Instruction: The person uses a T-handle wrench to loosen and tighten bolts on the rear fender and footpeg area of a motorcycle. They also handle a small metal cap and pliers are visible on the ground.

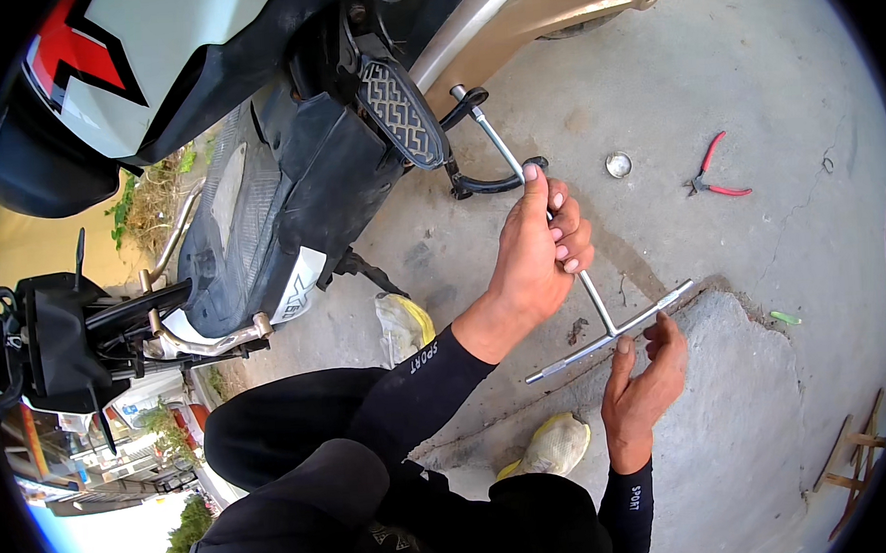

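The T-handle wrench slants from the scooter's footrest at upper left down toward the right hand. The left hand wraps its fingers around the shaft partway along, nearer the scooter; the right hand is at the crossbar, half curled, its thumb and a fingertip against the bar, though whether it truly pinches is unclear. The crossbar lies athwart the shaft, rising to the right. The wrench's far end reaches a black loop beside the footrest; what it meets there is hidden. The left fingers cover part of the shaft.
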`<state>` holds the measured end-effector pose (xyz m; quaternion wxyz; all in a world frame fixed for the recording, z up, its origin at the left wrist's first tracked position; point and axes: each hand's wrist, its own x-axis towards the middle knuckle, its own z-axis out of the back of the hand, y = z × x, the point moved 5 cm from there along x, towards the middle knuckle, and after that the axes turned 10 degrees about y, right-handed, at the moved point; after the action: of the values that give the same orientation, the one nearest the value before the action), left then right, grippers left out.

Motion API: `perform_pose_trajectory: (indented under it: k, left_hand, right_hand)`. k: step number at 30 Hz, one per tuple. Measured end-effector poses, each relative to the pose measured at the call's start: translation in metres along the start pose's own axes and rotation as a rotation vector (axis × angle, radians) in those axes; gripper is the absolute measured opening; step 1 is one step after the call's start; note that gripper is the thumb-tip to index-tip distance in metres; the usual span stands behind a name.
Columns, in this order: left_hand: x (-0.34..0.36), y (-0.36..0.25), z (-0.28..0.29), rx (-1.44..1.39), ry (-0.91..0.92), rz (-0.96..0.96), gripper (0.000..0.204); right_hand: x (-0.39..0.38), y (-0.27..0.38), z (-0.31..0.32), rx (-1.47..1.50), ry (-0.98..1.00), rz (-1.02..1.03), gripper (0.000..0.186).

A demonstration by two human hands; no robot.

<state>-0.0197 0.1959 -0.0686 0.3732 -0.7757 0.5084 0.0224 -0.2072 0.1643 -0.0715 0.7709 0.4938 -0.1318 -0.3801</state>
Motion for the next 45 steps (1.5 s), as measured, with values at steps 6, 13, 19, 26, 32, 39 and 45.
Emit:
perform_pose_trajectory:
  k: [6,13,19,26,32,39,45]
  left_hand:
    - [0.001,0.002,-0.007,0.039,-0.071,-0.016,0.039]
    - [0.006,-0.01,0.0,0.114,-0.079,-0.039,0.039]
    - [0.01,-0.011,0.0,0.094,-0.093,-0.071,0.038]
    - [0.012,-0.019,-0.001,0.097,-0.09,-0.06,0.038]
    - [0.02,-0.022,0.0,0.111,-0.105,-0.097,0.037]
    - [0.016,-0.033,0.005,0.116,-0.138,-0.116,0.036]
    - [0.021,-0.034,0.001,0.086,-0.11,-0.076,0.036]
  right_hand:
    - [-0.004,0.018,-0.011,-0.463,-0.118,0.449,0.039]
    - [-0.004,-0.005,-0.007,0.03,0.234,-0.056,0.033]
    - [-0.004,-0.014,-0.031,1.081,0.394,-0.397,0.041]
    - [-0.009,0.007,0.004,-0.058,-0.027,0.086,0.048]
    - [-0.009,-0.008,-0.015,0.585,0.333,-0.177,0.052]
    - [-0.01,0.025,0.009,-0.277,-0.247,0.386,0.033]
    - [-0.014,0.017,0.007,-0.234,-0.086,0.204,0.017]
